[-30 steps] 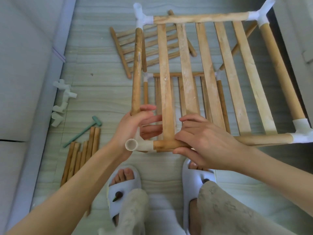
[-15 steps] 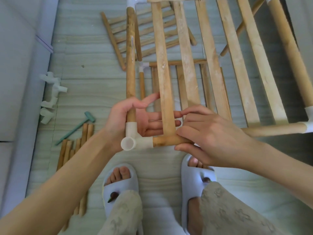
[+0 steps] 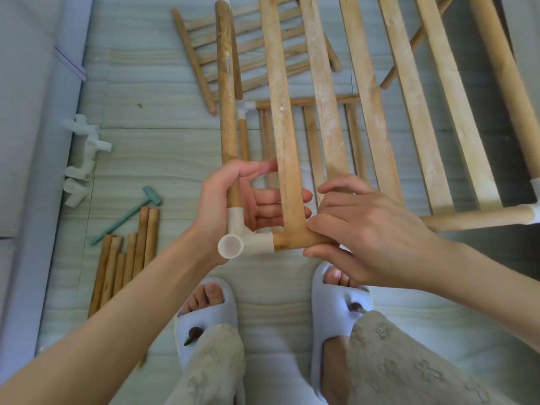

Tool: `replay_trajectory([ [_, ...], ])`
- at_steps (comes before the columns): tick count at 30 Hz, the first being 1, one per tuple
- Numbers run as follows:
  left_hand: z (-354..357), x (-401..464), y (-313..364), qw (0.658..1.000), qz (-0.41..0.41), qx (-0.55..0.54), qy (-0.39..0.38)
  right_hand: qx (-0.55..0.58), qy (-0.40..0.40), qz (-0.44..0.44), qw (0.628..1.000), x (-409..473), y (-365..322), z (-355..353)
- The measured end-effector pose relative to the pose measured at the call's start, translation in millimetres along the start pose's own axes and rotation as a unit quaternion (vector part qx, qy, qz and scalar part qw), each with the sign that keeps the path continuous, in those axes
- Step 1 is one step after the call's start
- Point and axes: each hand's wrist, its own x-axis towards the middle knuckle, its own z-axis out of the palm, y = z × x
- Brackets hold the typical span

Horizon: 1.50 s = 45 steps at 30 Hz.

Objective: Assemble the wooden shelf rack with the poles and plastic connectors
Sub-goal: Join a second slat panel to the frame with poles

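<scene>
Head view — connector [image 3: 236,239] sits just below left hand [image 3: 222,206] grip.

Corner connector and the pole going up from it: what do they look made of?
Corner connector: apparently plastic, off-white, smooth matte, with a moulded round open socket. Pole: wood by its look, tan, with visible grain, dark stains and scuffs; any coating cannot be told.

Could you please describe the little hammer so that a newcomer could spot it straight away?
Look at the floor left of the rack, near the wall. The hammer lies between the white connectors and the loose poles, the only green thing there.
</scene>
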Motion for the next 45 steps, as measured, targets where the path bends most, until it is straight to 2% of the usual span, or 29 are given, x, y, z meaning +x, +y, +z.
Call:
replay_trajectory([
  [7, 4.9, 3.3, -4.7, 1.000, 0.011, -0.015, 0.023, 0.009, -0.017, -0.020, 1.000, 0.9, 8.0, -8.2],
  [12, 17.8, 3.7, -13.0, 0.998, 0.032, -0.053, 0.030, -0.016, 0.009, 0.012, 1.000, -13.5, 12.1, -18.9],
  [16, 39.3, 5.0, -23.1, 0.992, 0.039, -0.110, 0.050, -0.067, 0.045, 0.132, 0.988, -35.8, 5.9, -26.9],
  [19, 50.1, 2.6, -24.2, 0.983, 0.019, -0.175, 0.043, 0.013, 0.135, 0.261, 0.956, -55.0, -13.8, -29.8],
  [20, 50.4, 1.3, -22.9, 0.981, 0.009, -0.192, 0.032, 0.055, 0.196, 0.322, 0.925, -59.1, -22.2, -30.4],
  [21, 49.2, -0.2, -21.5, 0.978, -0.001, -0.209, 0.015, 0.108, 0.270, 0.401, 0.869, -62.5, -29.5, -31.1],
  [22, 47.8, -1.0, -20.2, 0.974, -0.012, -0.227, -0.002, 0.177, 0.341, 0.489, 0.783, -64.4, -33.4, -32.6],
  [23, 46.5, -1.0, -19.2, 0.969, -0.021, -0.245, -0.017, 0.272, 0.384, 0.569, 0.675, -63.6, -31.4, -34.0],
  [24, 46.0, -0.2, -18.6, 0.965, -0.026, -0.259, -0.026, 0.379, 0.395, 0.619, 0.563, -62.0, -24.8, -34.9],
  [25, 46.7, 0.9, -18.8, 0.962, -0.027, -0.270, -0.033, 0.474, 0.384, 0.635, 0.474, -59.5, -15.9, -35.6],
  [26, 47.9, 2.1, -20.1, 0.959, -0.027, -0.281, -0.039, 0.546, 0.371, 0.629, 0.412, -55.6, -6.1, -36.6],
  [27, 49.5, 3.8, -22.1, 0.955, -0.026, -0.291, -0.045, 0.592, 0.370, 0.612, 0.371, -49.7, 3.4, -38.0],
  [29, 53.3, 7.3, -27.1, 0.952, -0.021, -0.302, -0.046, 0.622, 0.415, 0.585, 0.314, -36.3, 21.6, -38.3],
  [32, 57.8, 14.0, -32.8, 0.953, -0.006, -0.301, -0.023, 0.625, 0.489, 0.552, 0.255, -24.7, 43.7, -37.6],
  [34, 61.6, 17.6, -36.0, 0.953, 0.006, -0.302, -0.019, 0.636, 0.509, 0.527, 0.242, -24.4, 50.7, -35.7],
  [40, 68.9, 21.8, -47.9, 0.951, 0.019, -0.308, -0.024, 0.577, 0.562, 0.520, 0.284, -19.5, 54.3, -26.4],
  [45, 68.5, 20.0, -51.4, 0.952, 0.026, -0.303, 0.023, 0.552, 0.545, 0.542, 0.322, -19.0, 50.7, -21.1],
])
